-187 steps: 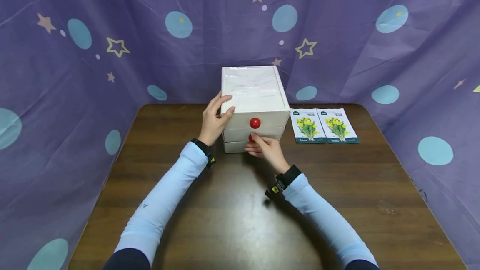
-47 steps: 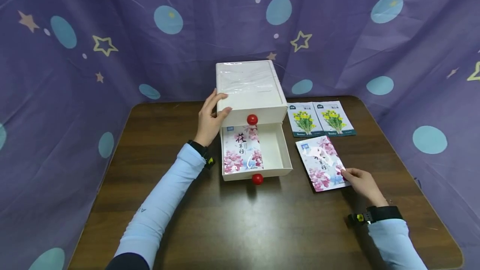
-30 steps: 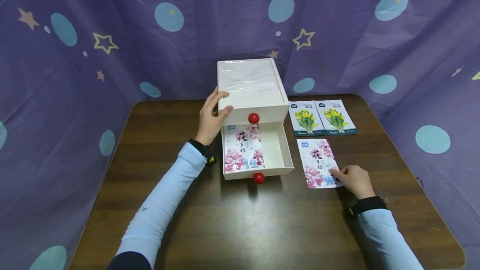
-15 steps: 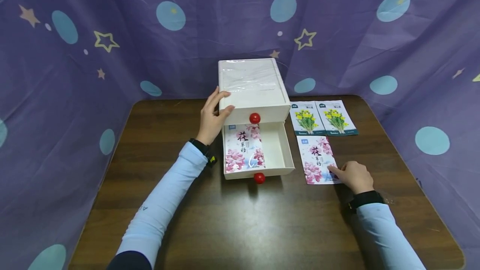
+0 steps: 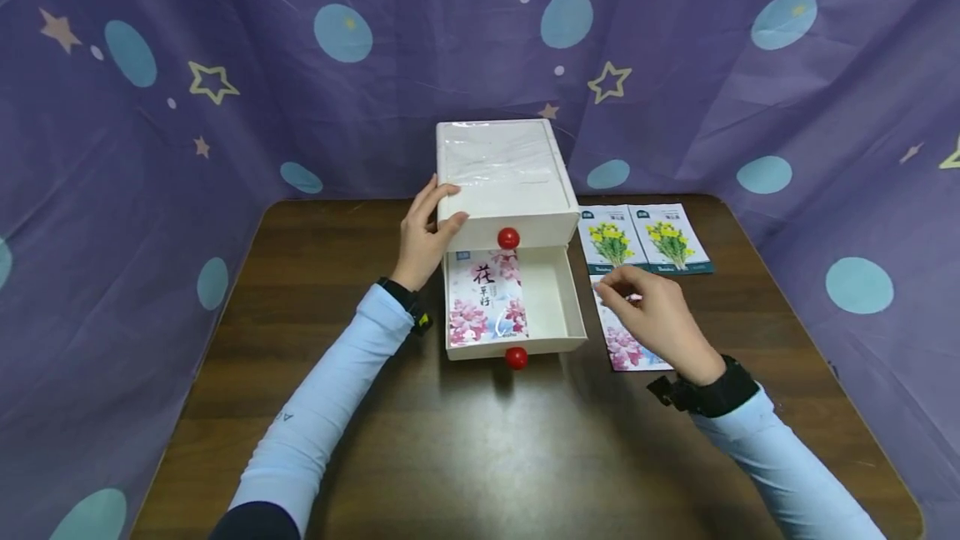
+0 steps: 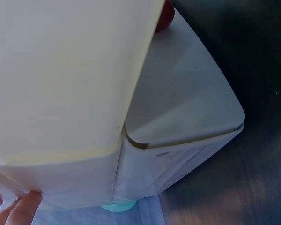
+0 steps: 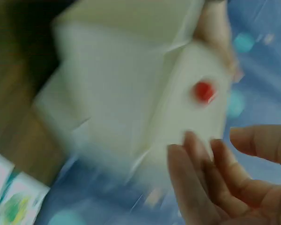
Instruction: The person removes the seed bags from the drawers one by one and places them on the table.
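Observation:
My left hand point(image 5: 423, 232) rests on the left side of a white drawer box point(image 5: 498, 165), its fingers over the top edge. Below the top drawer, which is pushed in, another drawer point(image 5: 551, 294) with a red knob point(image 5: 516, 358) is pulled out. A pink-flowered seed packet point(image 5: 483, 298) lies in its left part. My right hand point(image 5: 652, 311) hovers with bent fingers and thumb apart, nothing between them in the right wrist view. It partly hides a second pink-flowered packet point(image 5: 626, 348) on the table.
Behind that packet, two yellow-flowered seed packets point(image 5: 611, 240) lie side by side, right of the box. A lower drawer front point(image 6: 187, 89) shows shut in the left wrist view. A purple curtain point(image 5: 300, 107) hangs behind the wooden table point(image 5: 450, 457).
The drawer was pulled out since the earliest frame. My right hand set the second pink packet down below the yellow ones, let go and moved up and left. The left hand stayed on the box.

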### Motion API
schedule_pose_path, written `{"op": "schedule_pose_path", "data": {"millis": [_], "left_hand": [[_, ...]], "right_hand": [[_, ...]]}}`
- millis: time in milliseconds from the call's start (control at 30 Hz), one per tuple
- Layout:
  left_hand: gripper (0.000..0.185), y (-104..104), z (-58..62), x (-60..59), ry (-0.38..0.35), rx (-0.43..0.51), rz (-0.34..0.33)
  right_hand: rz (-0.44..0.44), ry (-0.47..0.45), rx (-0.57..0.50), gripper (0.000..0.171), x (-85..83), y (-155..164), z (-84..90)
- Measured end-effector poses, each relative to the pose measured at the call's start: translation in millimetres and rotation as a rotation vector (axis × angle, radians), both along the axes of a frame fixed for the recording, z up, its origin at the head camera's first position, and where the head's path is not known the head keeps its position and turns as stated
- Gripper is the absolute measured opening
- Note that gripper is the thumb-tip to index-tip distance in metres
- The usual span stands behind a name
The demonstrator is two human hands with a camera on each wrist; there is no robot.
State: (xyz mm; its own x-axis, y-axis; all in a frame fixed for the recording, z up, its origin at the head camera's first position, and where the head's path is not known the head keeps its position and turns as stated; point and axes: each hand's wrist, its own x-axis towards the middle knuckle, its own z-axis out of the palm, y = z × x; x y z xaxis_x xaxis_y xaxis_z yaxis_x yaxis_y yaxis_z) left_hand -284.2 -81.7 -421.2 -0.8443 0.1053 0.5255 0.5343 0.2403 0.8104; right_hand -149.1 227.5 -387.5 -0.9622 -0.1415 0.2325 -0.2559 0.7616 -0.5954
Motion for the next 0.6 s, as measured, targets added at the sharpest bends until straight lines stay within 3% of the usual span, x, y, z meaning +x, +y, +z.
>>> {"op": "schedule_pose_path", "data": {"millis": [67, 167, 233, 300, 367, 500, 600], "left_hand": [[0.055, -0.3, 0.0, 0.4, -0.005, -0.010, 0.011], [0.054, -0.5, -1.0, 0.6, -0.018, -0.019, 0.014], [0.052, -0.6, -2.1, 1.0, -0.023, -0.019, 0.014], [0.049, -0.7, -3.3, 1.1, -0.025, -0.013, 0.009], [0.049, -0.5, -3.4, 1.3, -0.028, -0.009, 0.003], [0.051, 0.0, -1.3, 1.4, -0.027, -0.008, -0.007], [0.053, -0.5, 0.9, 1.4, -0.016, -0.011, 0.002]], "right_hand": [[0.127, -0.138, -0.103, 0.025, -8.3, -21.3, 13.2], [0.264, -0.523, -0.317, 0.047, -26.6, -42.6, 18.6], [0.288, -0.774, -0.410, 0.060, -38.1, -53.1, 13.8], [0.272, -0.921, -0.423, 0.069, -45.9, -62.0, 5.8], [0.251, -0.976, -0.416, 0.074, -51.1, -69.2, -1.6], [0.205, -0.985, -0.451, 0.073, -54.6, -77.1, -10.4], [0.235, -0.949, -0.451, 0.050, -54.7, -79.8, -14.2]]}}
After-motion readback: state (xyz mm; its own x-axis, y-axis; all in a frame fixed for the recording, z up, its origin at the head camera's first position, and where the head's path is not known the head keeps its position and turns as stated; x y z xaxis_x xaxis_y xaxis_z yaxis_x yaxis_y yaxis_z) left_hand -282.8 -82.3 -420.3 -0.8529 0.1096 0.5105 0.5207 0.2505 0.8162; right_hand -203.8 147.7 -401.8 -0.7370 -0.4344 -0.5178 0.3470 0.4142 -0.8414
